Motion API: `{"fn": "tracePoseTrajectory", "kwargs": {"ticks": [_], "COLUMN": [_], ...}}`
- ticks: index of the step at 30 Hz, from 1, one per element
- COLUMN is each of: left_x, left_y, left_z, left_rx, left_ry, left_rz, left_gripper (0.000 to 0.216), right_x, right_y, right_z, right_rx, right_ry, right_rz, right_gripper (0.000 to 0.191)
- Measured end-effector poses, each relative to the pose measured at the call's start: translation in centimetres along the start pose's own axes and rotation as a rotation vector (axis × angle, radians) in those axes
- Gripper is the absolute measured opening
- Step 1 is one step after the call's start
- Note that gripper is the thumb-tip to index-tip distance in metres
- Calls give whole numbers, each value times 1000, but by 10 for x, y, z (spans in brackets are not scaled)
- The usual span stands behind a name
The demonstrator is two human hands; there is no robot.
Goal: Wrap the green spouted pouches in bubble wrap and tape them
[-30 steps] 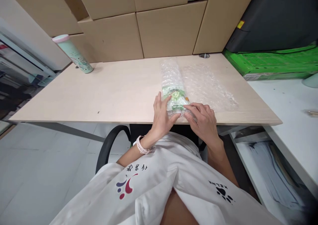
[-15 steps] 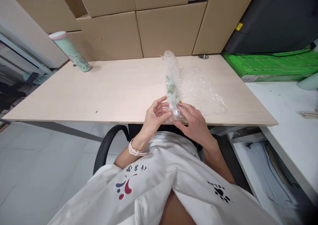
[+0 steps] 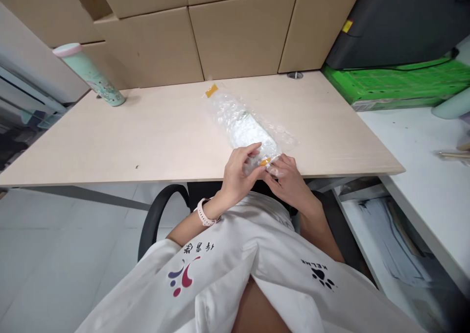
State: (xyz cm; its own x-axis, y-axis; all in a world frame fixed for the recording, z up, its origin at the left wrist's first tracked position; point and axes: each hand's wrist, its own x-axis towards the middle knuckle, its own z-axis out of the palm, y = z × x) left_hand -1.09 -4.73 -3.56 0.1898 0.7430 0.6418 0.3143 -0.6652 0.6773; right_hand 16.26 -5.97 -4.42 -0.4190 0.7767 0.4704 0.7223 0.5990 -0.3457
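Note:
A clear bubble wrap [image 3: 224, 108] bundle lies slanted on the desk in front of me, with a flat white object [image 3: 253, 132] inside. Some green shows through near the object's far end; its kind is hard to make out. One strip of orange tape [image 3: 211, 90] is at the far end of the wrap, another at the near end, by my thumbs. My left hand [image 3: 240, 170] curls over the near left corner, thumb against the wrap. At the near right corner, my right hand [image 3: 289, 180] pinches the wrap between bent fingers and thumb.
A pale green tumbler [image 3: 90, 76] with a pink lid stands at the back left of the wooden desk [image 3: 176, 132]. Cardboard boxes [image 3: 238, 34] line the back. On the right are a green crate [image 3: 396, 85], a dark case [image 3: 396, 24] and a white side table [image 3: 429, 161].
The wrapped bundle has turned from upright to slanting left, showing its white side and tape. The loose sheet on the right now lies around it. My hands have come closer together.

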Motion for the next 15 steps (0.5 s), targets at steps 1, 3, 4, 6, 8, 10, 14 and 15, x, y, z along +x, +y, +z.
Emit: {"fn": "tracePoseTrajectory", "kwargs": {"ticks": [1, 3, 4, 6, 8, 10, 14, 15], "left_x": [3, 6, 7, 7, 6, 5, 6, 7], "left_y": [1, 2, 2, 3, 2, 0, -7, -8], "left_z": [3, 7, 8, 8, 8, 9, 13, 14], "left_rx": [43, 122, 153, 199, 235, 278, 367, 390], "left_ry": [-10, -35, -51, -66, -62, -50, -40, -41], "left_rz": [19, 51, 61, 67, 65, 64, 57, 49], "left_gripper": [44, 40, 37, 32, 27, 24, 22, 22], "right_x": [-1, 0, 1, 4, 5, 6, 2, 1], "right_y": [3, 7, 8, 10, 10, 10, 12, 13], "right_z": [2, 7, 9, 10, 7, 3, -7, -8], "right_rx": [-24, -45, -43, -17, 17, 21, -105, -132], "right_ry": [22, 79, 106, 142, 146, 137, 154, 152], "right_rz": [11, 20, 20, 14, 11, 16, 85, 104], "right_gripper": [26, 28, 29, 31, 30, 28, 15, 18]}}
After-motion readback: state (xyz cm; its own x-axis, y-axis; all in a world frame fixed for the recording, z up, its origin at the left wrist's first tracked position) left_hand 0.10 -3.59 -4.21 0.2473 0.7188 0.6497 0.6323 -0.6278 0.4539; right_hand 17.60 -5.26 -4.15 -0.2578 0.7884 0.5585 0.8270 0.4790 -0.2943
